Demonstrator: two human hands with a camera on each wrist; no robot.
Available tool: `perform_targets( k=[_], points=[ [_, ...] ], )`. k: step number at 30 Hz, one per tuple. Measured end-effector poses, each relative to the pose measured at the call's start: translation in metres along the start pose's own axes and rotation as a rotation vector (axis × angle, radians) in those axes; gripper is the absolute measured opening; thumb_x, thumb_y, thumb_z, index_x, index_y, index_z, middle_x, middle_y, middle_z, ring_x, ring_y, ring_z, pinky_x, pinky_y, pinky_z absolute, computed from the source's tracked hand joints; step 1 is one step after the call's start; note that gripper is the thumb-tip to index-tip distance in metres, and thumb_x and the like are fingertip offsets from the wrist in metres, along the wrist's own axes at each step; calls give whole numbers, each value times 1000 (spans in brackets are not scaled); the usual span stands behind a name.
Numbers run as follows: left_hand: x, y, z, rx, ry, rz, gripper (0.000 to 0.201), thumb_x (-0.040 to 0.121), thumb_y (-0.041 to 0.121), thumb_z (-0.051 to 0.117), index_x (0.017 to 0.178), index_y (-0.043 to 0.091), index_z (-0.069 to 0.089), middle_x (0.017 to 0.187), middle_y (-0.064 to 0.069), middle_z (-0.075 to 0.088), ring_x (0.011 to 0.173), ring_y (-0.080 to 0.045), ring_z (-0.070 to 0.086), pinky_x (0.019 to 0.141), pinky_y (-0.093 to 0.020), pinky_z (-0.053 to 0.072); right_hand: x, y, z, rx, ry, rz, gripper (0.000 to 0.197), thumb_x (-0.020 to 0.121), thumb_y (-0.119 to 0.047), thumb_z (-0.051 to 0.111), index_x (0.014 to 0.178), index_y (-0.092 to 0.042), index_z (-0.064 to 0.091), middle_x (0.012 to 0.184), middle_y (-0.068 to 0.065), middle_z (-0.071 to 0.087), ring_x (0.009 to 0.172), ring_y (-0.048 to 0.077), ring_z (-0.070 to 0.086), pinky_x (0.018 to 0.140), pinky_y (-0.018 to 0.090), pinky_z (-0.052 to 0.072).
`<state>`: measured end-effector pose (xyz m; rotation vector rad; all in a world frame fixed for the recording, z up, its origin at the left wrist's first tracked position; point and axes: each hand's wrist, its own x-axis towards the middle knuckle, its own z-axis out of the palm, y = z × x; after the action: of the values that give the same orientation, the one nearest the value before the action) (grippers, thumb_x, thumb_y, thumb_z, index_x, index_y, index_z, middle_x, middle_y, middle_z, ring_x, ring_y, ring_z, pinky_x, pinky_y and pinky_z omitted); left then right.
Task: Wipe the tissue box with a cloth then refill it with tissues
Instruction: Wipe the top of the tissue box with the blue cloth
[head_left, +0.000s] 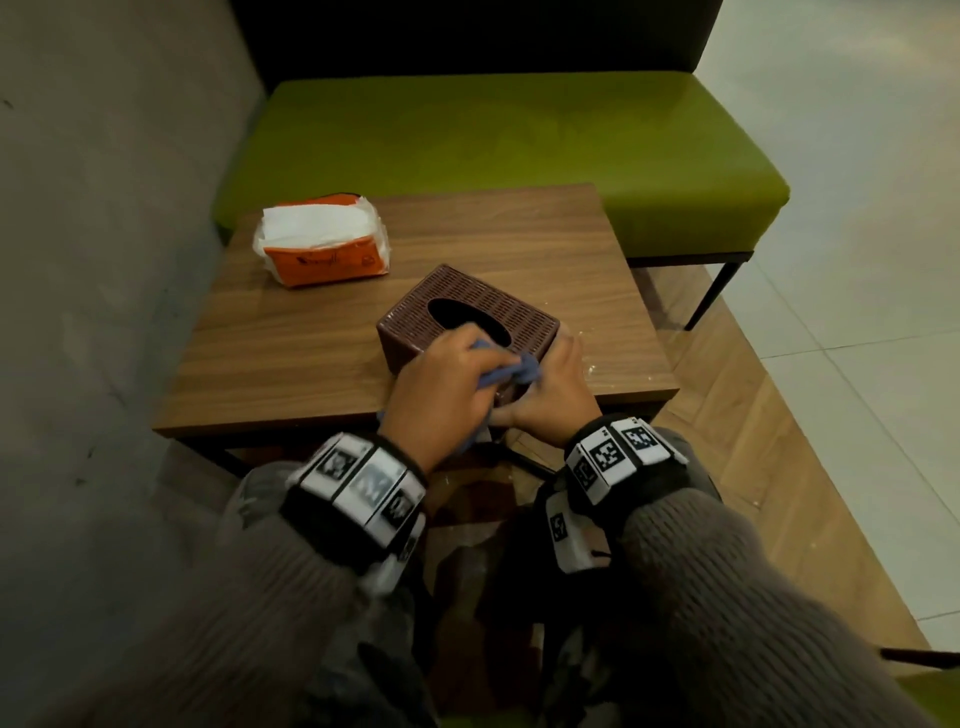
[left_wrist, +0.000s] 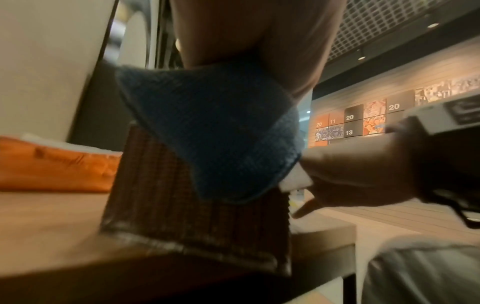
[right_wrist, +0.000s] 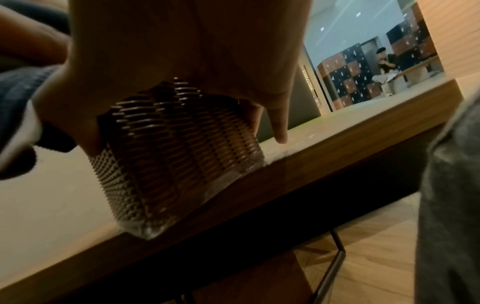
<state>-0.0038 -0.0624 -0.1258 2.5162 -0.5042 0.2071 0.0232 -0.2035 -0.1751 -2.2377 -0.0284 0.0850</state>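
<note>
The right hand (right_wrist: 187, 51) grips the brown woven tissue box (right_wrist: 176, 156) from above: the thumb lies against the box's left face and the fingers (right_wrist: 279, 123) come down past its right side, one fingertip touching the table (right_wrist: 337, 131) just beside the box. The box stands at the table's near edge. Left of the box, a blue cloth (right_wrist: 18, 90) shows at the frame's edge. Right of the box, a grey sleeve (right_wrist: 451, 185) fills the frame's side.
</note>
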Motion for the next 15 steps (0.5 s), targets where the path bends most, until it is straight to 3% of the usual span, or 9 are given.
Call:
perform_targets(
  k=[1, 5, 7, 10, 12, 15],
  points=[
    [12, 3, 1, 39, -1, -42, 25, 87, 15, 58, 108, 20, 70, 101, -4, 58, 94, -21, 55, 73, -38, 48, 1, 0, 0, -4, 5, -4, 144, 29, -62, 70, 144, 3, 12, 135, 11, 26, 130, 23, 25, 111, 38, 31],
    [41, 25, 5, 202, -41, -125, 25, 91, 15, 51, 109, 20, 68, 107, -4, 54, 99, -22, 52, 67, -30, 37, 5, 0, -5, -9, -37, -3, 143, 37, -47, 89, 146, 2, 9, 141, 13, 22, 136, 26, 22, 112, 46, 30],
    [25, 23, 2, 188, -57, -80, 24, 90, 16, 52, 108, 19, 68, 103, -4, 52, 95, -22, 51, 65, -30, 37, 6, 2, -6, -4, -24, -1, 141, 32, -56, 80, 145, -2, 15, 136, 9, 24, 132, 21, 24, 110, 43, 34],
    [-7, 8, -6, 104, -10, -17, 23, 86, 14, 59, 106, 20, 69, 96, -4, 55, 89, -23, 54, 64, -37, 47, 5, -1, -5, -13, -9, 12, 139, 26, -61, 66, 141, -2, 16, 129, 7, 29, 126, 23, 32, 104, 41, 40],
    [1, -1, -7, 125, 23, -50, 25, 86, 12, 59, 108, 20, 69, 97, -5, 56, 92, -24, 54, 66, -40, 49, 4, -2, -4, -36, 8, 1, 137, 26, -63, 65, 140, -3, 17, 127, 7, 31, 124, 23, 35, 103, 42, 40],
    [16, -10, -4, 183, 108, -153, 27, 86, 9, 57, 109, 18, 69, 99, -7, 56, 96, -27, 54, 67, -34, 43, 6, -4, -5, -85, -19, 4, 137, 31, -61, 74, 142, -5, 15, 132, 7, 31, 125, 25, 37, 105, 48, 38]
  ],
)
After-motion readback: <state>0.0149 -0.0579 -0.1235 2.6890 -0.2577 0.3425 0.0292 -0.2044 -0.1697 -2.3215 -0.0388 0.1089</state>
